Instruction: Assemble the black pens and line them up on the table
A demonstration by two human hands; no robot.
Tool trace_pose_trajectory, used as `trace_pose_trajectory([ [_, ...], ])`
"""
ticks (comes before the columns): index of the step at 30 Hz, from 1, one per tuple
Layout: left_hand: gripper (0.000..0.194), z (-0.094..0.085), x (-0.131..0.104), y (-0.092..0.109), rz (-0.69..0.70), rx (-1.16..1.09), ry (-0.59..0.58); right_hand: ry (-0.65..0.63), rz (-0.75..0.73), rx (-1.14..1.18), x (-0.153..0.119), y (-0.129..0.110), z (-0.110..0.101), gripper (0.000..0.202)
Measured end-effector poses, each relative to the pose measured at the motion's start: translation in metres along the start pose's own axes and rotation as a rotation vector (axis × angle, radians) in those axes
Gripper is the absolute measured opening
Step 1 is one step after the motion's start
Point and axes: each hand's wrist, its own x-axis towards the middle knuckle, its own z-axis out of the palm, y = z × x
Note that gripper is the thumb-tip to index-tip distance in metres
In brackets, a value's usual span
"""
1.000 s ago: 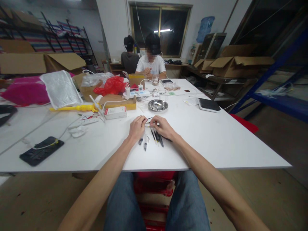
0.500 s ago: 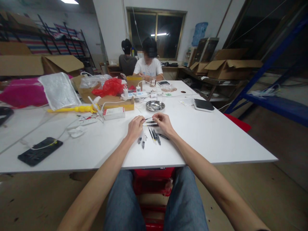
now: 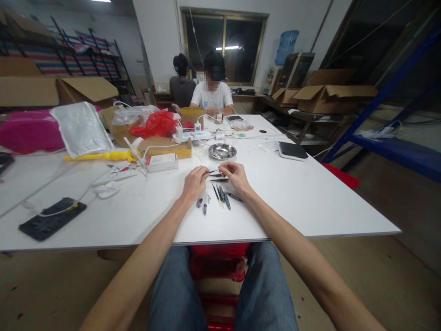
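Above the white table (image 3: 310, 202), my left hand (image 3: 196, 183) pinches a thin dark pen refill (image 3: 213, 171) that runs toward my right hand (image 3: 235, 177). The fingers of my right hand close at its other end; their tips are small and partly hidden. Beneath the hands lie dark pens (image 3: 219, 179) placed crosswise. Nearer to me are several pen refills (image 3: 216, 193), black pen parts (image 3: 226, 201) and clear pen barrels (image 3: 205, 205). A shiny metal bowl (image 3: 222, 157) with small dark pieces inside stands just beyond my hands.
On the left are a white-and-red box (image 3: 161, 162), a power strip (image 3: 193, 135), a yellow object (image 3: 106, 156), a black phone-like slab (image 3: 51, 219) and cables. A dark-topped flat device (image 3: 292, 150) lies right. Two people (image 3: 212, 94) sit at the back.
The view has shifted very slightly. My hands keep their places, with the thin refill still between them, its angle barely different.
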Motion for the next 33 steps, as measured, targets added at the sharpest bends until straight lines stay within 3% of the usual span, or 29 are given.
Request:
trace_pose_trajectory([
  [11,0.013,-0.0007,-0.0003,-0.0003,-0.001,0.006,-0.002,-0.006,0.008,0.01,-0.0029,-0.0032,0.0028,0.026],
  [17,0.015,-0.001,0.0003,0.0005,-0.016,0.015,0.007,0.059,-0.042,-0.046,-0.0036,-0.0045,0.0026,0.017],
  [29,0.012,-0.0002,-0.0006,-0.0019,-0.037,0.041,-0.027,-0.011,0.013,-0.084,-0.0069,0.0005,0.0094,0.016],
  [33,0.013,-0.0002,-0.0009,-0.0021,-0.04,0.033,-0.005,0.09,0.01,-0.035,-0.0061,-0.0004,0.0072,0.015],
])
